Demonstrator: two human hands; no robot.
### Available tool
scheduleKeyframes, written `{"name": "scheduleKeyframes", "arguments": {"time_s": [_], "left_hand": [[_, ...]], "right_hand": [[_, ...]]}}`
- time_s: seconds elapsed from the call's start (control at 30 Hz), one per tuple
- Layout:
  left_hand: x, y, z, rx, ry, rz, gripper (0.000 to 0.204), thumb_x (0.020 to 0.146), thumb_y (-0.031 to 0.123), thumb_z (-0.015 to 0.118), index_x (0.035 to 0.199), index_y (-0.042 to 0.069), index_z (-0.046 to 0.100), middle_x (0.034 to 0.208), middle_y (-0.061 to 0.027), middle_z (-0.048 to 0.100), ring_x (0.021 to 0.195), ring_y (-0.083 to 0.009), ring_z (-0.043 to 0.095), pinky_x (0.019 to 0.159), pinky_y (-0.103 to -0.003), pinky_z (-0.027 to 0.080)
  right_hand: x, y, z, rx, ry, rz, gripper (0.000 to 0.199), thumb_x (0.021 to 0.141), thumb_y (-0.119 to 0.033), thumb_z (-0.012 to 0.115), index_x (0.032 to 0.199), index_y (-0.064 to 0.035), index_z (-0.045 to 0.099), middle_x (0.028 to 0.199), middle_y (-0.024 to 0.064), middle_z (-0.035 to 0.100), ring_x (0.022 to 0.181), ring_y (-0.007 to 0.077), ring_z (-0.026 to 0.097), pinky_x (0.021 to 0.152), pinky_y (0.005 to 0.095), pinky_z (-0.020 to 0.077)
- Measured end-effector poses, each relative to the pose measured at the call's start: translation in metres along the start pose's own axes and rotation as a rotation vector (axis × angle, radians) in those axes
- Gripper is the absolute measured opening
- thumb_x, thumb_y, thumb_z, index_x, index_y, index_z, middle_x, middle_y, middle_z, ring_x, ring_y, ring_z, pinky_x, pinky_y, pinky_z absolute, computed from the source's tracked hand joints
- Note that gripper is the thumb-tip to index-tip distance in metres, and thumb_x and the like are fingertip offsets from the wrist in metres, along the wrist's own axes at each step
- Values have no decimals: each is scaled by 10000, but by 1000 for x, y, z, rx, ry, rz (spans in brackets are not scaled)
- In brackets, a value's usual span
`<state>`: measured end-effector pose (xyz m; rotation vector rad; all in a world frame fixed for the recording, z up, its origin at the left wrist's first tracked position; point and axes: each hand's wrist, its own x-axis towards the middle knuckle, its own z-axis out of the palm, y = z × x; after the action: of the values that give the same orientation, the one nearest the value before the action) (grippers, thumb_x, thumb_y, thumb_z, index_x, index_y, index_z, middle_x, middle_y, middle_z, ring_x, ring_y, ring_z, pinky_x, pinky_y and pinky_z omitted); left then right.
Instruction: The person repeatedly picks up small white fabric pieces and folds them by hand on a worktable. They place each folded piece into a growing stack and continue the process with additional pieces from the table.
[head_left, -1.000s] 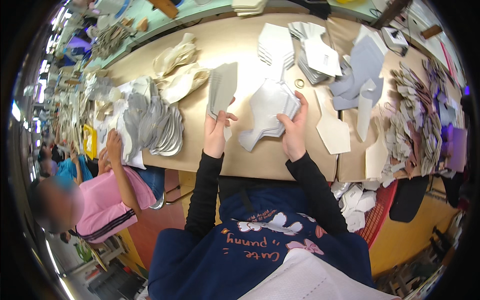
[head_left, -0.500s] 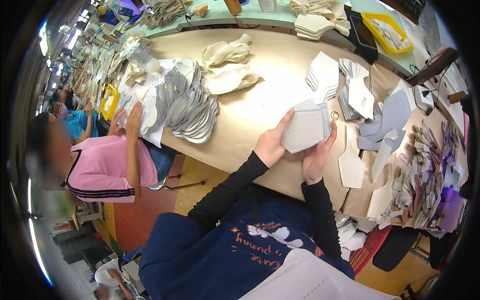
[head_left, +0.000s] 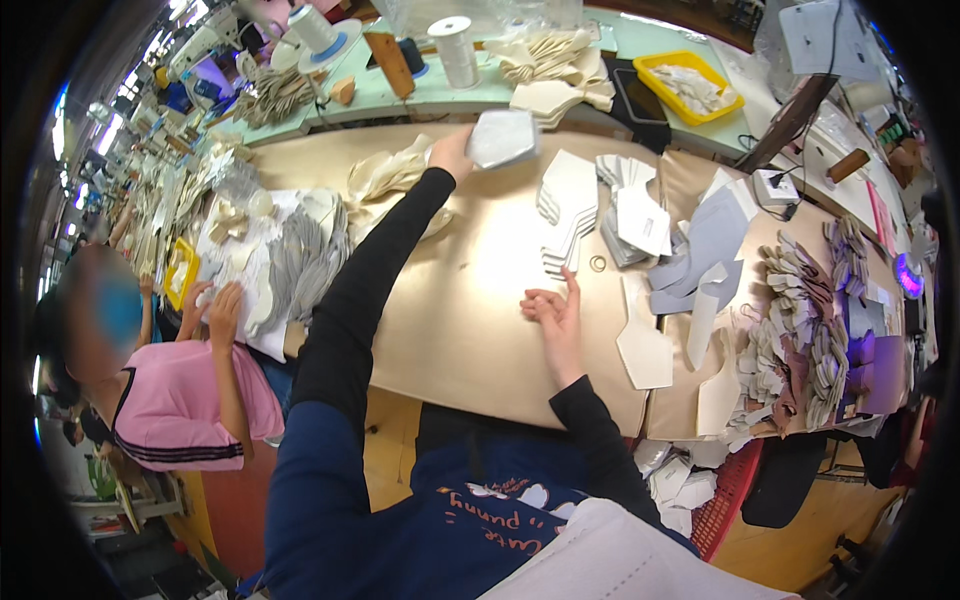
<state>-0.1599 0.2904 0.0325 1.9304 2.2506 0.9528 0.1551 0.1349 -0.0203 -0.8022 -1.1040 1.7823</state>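
Left hand point(head_left: 453, 153) grasps a grey stack point(head_left: 503, 139) at 12 o'clock; right hand point(head_left: 562, 332), fingers released, has white pieces point(head_left: 572, 190) at its 12 o'clock.

I note a table point(head_left: 480, 345) with a tan covering. Directly on it, right of centre: a stepped stack of white pieces point(head_left: 571, 195), a fanned pile of grey-and-white pieces point(head_left: 642, 220), a small ring point(head_left: 592, 264), a cream panel point(head_left: 646, 352) and flat grey sheets point(head_left: 715, 228). Bundled pieces point(head_left: 795, 335) crowd the right end; crumpled cream pieces point(head_left: 385, 172) and a grey heap point(head_left: 300, 255) lie left.
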Motion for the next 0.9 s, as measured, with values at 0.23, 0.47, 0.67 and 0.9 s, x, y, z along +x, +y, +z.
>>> {"name": "scheduleKeyframes", "arguments": {"time_s": [0.23, 0.47, 0.67, 0.9], "left_hand": [[-8, 29, 49, 576, 75, -26, 597, 826, 71, 627, 1401, 39, 471, 1284, -199, 604, 1205, -401, 559, 1040, -507, 439], [-40, 119, 98, -84, -45, -456, 797, 790, 462, 774, 1363, -22, 503, 1196, -267, 654, 1169, -388, 619, 1018, -482, 480], [-32, 98, 83, -890, -408, -668, 734, 691, 244, 828, 1296, -72, 560, 991, -165, 716, 908, -260, 709, 844, -374, 565], [-145, 147, 26, -1085, 93, -753, 578, 786, 64, 729, 1222, 9, 354, 890, -125, 630, 749, -178, 661, 594, -311, 561]], "right_hand": [[-1, -5, 1, -30, -8, 36, 626, 1039, -76, 529, 1566, -33, 193, 1101, 163, 640, 989, 202, 677, 885, 313, 556], [-3, -7, 7, -44, -8, 51, 559, 1033, -56, 543, 1526, -17, 283, 1061, 127, 636, 916, 163, 670, 827, 286, 552], [-4, -21, 4, -368, 156, -199, 560, 960, -84, 648, 1461, -27, 404, 1207, 145, 627, 1107, 249, 613, 955, 385, 494], [-17, -24, 12, -1233, 261, -799, 638, 817, -173, 782, 1390, -66, 523, 1414, 146, 533, 1351, 338, 465, 1160, 523, 294]]}}
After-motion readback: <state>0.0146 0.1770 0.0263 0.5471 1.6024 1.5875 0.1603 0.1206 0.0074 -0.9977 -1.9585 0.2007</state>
